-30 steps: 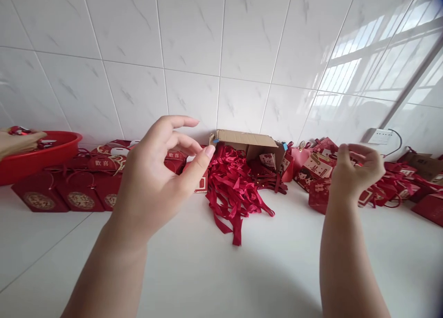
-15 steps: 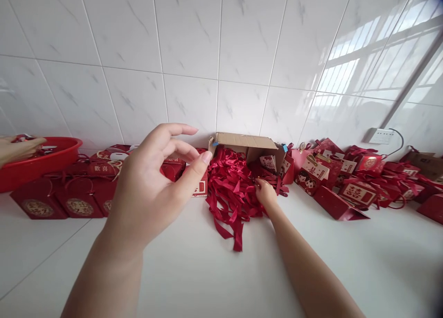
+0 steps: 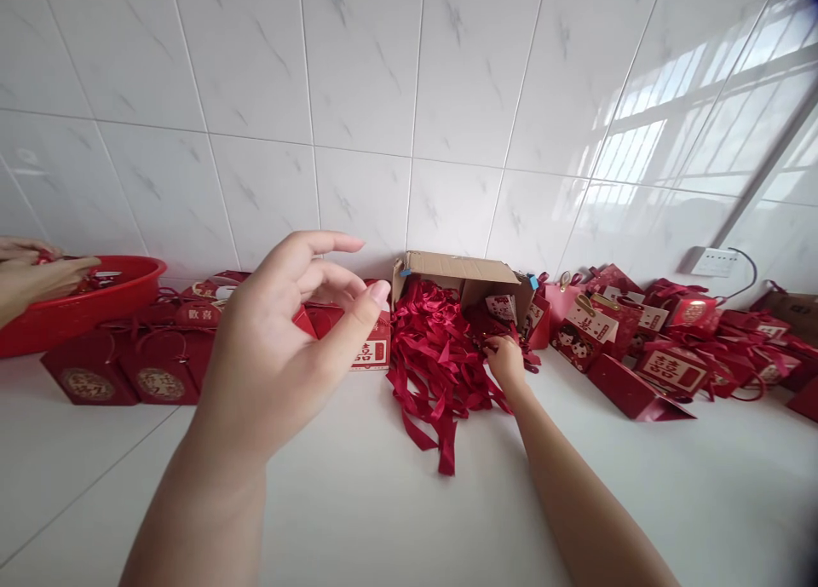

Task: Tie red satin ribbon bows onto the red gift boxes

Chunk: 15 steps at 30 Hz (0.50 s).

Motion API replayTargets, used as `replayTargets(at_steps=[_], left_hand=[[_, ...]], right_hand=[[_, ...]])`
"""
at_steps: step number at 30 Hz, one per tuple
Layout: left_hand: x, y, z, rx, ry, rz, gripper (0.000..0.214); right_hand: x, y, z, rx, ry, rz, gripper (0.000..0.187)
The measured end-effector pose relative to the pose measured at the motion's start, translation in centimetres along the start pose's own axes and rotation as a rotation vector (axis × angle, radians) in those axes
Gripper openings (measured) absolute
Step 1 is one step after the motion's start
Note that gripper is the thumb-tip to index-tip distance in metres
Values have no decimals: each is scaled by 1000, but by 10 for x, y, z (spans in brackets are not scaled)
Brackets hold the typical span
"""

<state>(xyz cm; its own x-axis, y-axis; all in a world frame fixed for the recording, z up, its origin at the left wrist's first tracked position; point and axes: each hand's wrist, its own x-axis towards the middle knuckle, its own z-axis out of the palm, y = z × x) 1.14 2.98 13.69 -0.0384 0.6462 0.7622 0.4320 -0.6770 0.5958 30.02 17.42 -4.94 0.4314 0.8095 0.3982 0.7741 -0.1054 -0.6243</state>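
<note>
My left hand (image 3: pixel 281 348) is raised above the white counter (image 3: pixel 383 502), fingers curled but apart, holding nothing. My right hand (image 3: pixel 504 359) reaches far forward into a heap of red ribbons (image 3: pixel 434 361) spilling from a tipped cardboard box (image 3: pixel 460 272). Its fingers are pinched on the ribbons at the heap's right edge. Just behind my left thumb stands a small red gift box (image 3: pixel 371 348).
Red gift bags (image 3: pixel 128 370) line the tiled wall at the left, and more red boxes and bags (image 3: pixel 671 348) lie at the right. A red basin (image 3: pixel 83 302) sits at far left with another person's hand (image 3: pixel 31 272) over it. A wall socket (image 3: pixel 719 261) is at right.
My right hand swung from the air at the right down and forward into the ribbon heap, then closed on the ribbons. My left hand stayed raised. The view shifted slightly.
</note>
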Motion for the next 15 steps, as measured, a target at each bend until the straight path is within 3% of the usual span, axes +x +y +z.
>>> replayTargets(at_steps=[5, 8, 10, 12, 15], left_hand=[[1, -4, -4, 22, -4, 14, 25], [1, -6, -6, 22, -74, 40, 23], [0, -5, -5, -7, -136, 72, 17], [-2, -4, -3, -47, -195, 113, 12], [-6, 0, 3, -116, -261, 186, 13]], right_hand=[[6, -44, -56, 194, 169, -110, 27], [-11, -77, -92, 350, 185, -208, 34], [-30, -95, -111, 687, 96, -367, 27], [-52, -110, -126, 927, -106, -505, 17], [-80, -125, -140, 1112, -330, -672, 14]])
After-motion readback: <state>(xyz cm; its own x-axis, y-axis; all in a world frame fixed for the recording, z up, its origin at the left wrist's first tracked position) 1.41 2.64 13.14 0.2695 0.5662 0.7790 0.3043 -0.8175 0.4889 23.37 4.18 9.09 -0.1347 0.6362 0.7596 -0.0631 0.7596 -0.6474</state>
